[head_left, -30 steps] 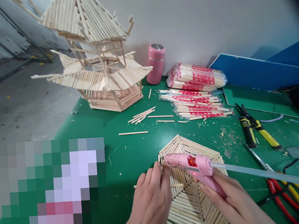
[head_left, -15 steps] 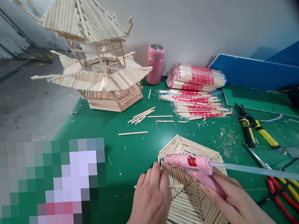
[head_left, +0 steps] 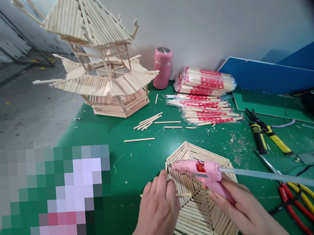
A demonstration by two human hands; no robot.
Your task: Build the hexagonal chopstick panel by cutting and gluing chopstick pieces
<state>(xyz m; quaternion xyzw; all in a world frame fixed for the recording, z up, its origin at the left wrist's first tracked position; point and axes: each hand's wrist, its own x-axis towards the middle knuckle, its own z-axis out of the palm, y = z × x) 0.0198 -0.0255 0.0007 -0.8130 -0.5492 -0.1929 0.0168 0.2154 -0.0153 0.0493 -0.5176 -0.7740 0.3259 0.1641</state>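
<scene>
My right hand (head_left: 239, 201) is wrapped round the handle of a pink hot glue gun (head_left: 194, 168) with a long clear glue stick (head_left: 261, 175) in its back. The gun's nozzle points left, at the upper left corner of a hexagonal panel of wooden sticks (head_left: 221, 213) lying on the table. Close below the nozzle is my left hand (head_left: 159, 202), fingers curled down at the panel's left edge. A loose wooden stick (head_left: 184, 194) passes under that hand and shows on both sides of it; the fingertips are hidden.
A stick-built pagoda (head_left: 104, 81) stands at the back left, beside a pink flask (head_left: 162, 67). Wrapped chopsticks (head_left: 205, 82) lie behind the panel, with cut sticks (head_left: 149, 121) nearby. Yellow-black pliers (head_left: 269, 132) and red-handled pliers (head_left: 292, 205) are on the right. Pixelation covers the lower left.
The view has shifted very slightly. Both hands and the glue gun stay practically where they were, with the nozzle at the same corner.
</scene>
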